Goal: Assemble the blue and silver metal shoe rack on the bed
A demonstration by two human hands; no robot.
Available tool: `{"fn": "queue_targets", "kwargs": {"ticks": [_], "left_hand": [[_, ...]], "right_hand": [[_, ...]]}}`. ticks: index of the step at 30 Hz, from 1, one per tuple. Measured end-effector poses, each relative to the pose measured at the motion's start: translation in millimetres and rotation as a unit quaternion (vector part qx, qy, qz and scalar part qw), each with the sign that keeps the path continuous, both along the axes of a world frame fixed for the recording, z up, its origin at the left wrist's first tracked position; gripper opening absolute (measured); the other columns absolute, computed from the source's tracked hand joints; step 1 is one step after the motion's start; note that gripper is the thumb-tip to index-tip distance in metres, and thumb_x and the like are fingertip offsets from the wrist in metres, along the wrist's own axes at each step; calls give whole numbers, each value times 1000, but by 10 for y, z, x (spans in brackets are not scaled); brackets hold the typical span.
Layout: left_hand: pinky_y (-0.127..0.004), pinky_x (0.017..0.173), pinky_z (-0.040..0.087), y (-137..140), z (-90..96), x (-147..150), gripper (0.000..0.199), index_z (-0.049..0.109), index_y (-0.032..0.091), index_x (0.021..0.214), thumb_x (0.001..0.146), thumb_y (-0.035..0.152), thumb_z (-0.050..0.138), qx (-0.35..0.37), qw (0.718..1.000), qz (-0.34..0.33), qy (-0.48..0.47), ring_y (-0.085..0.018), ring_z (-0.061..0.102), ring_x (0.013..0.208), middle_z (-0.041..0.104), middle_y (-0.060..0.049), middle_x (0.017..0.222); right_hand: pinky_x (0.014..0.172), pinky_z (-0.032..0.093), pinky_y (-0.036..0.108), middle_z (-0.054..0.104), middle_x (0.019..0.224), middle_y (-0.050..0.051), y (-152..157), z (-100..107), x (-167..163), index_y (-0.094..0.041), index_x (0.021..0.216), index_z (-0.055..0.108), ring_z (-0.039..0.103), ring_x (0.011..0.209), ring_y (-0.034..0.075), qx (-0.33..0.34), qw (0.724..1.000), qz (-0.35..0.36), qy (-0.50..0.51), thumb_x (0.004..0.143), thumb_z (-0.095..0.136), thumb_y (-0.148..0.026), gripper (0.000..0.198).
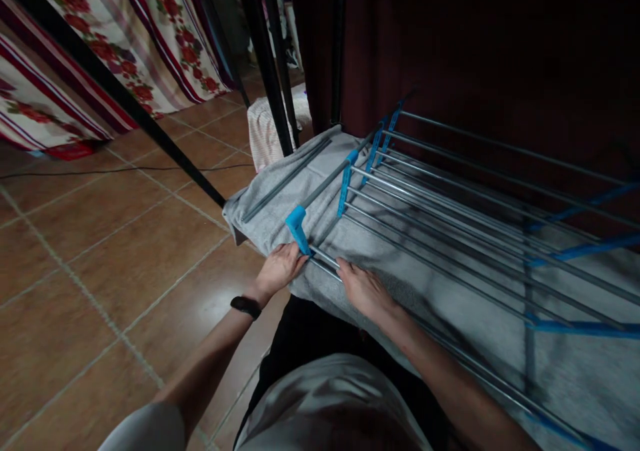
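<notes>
A folding drying rack [430, 211] with silvery rods and blue plastic joints lies over a grey cloth on a low surface. My left hand [283, 264], a black band on its wrist, is closed at the lower end of a blue plastic corner piece [297, 223]. Just right of it, my right hand [361, 287] is closed around the metal rods [325, 259] that run from that corner piece. Its fingertips are partly hidden beneath the rods. A grey tube [325, 183] joins the corner piece to another blue joint [352, 157] farther back.
Left of the rack, a loose grey tube [287, 179] lies on the grey cloth [400, 251]. Black poles [265, 58] rise at the cloth's far and left edges. A dark curtain [475, 44] hangs behind. Floral curtains [130, 44] and a thin cable [125, 169] lie across the tiled floor's far side.
</notes>
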State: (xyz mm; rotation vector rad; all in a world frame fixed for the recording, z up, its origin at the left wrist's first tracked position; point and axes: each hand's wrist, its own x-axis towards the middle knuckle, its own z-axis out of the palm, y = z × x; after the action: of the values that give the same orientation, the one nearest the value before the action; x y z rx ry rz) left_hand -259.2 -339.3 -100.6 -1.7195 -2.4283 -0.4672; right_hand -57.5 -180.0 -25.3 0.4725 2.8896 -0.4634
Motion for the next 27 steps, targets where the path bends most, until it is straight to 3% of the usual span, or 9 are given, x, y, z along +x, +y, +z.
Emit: {"fn": "queue_targets", "kwargs": {"ticks": [7,12,17,27], "left_hand": [[-46,90,50,1,41,-56,36,58,16,112,101,45,40,-8,1000,-15,9,-30,66,98,69,-15,101],[-43,94,51,12,24,18,34,59,17,118,99,42,47,42,992,5,-119,-27,67,103,69,-12,109],[-40,98,52,97,11,143,41,58,19,126,92,42,56,162,930,59,-323,-25,65,111,67,-10,125],[-39,90,54,207,-25,120,23,62,18,96,79,34,67,217,833,82,-501,-22,66,93,69,-6,96]], "right_hand": [[78,49,30,71,113,10,-35,80,-34,-19,129,52,70,96,23,1,1000,-3,-9,105,26,-26,36],[80,49,30,70,111,12,-51,123,-106,-16,117,55,70,98,24,-11,1000,-7,-22,104,23,-22,35],[81,50,32,66,125,14,-42,116,-107,-19,136,46,69,102,23,-31,999,4,-10,105,28,-31,38],[79,49,31,69,118,9,-30,-27,-90,-25,148,38,70,96,22,-54,998,14,0,105,24,-26,45]]}}
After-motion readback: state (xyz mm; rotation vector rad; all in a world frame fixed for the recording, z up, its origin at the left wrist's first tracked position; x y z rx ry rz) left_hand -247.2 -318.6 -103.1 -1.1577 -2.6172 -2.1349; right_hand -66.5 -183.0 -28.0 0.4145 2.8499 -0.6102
